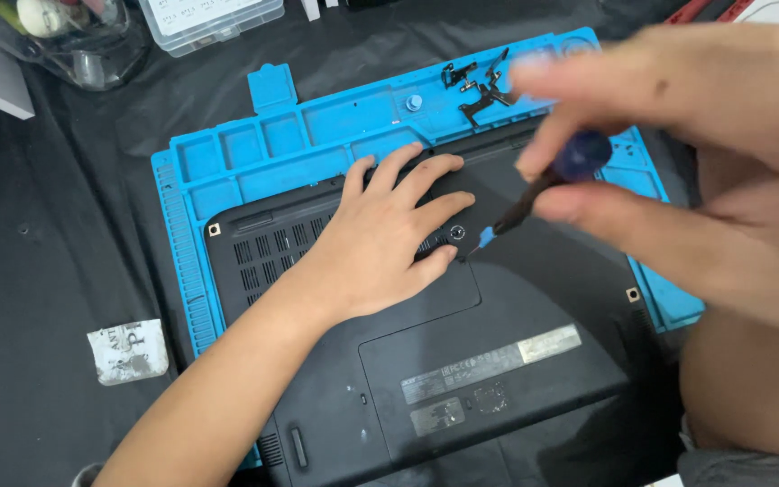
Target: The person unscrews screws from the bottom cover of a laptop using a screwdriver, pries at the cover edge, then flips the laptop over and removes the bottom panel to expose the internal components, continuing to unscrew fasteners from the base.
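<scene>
Head view looking straight down, so starting with the hands. Left hand (pixel 388 239) is lying flat on the underside of a black laptop (pixel 462 361), fingers spread and relaxed, palm down near the vents, gripping nothing, just pressing on the case. Right hand (pixel 723 162) is up close to the camera and pretty blurry, with thumb and fingers pinched around the dark blue handle of a small screwdriver (pixel 534 194). The tip angles down and left and lands right by a round screw hole (pixel 457 233), just beside the left fingertips. Can't tell if the tip is actually seated in the screw.

The laptop is flipped bottom-up, with grey stickers (pixel 489 361) on its access panel and vent slots in the top left part. It sits on a bright blue repair mat (pixel 227 171) with little moulded compartments along the back edge. In the tray at the back right there's a bunch of small black metal bits (pixel 480 86), look like hinges or brackets, and a small bluish knob (pixel 414 102) just left of them.

All of that is on a table covered in black cloth (pixel 47 271). A scrap of white tape or label (pixel 128 352) lies left of the mat, a clear plastic box (pixel 214 20) sits at the top edge, and a clear container (pixel 65 36) is in the top left corner. The right hand blocks most of the mat's right side.
</scene>
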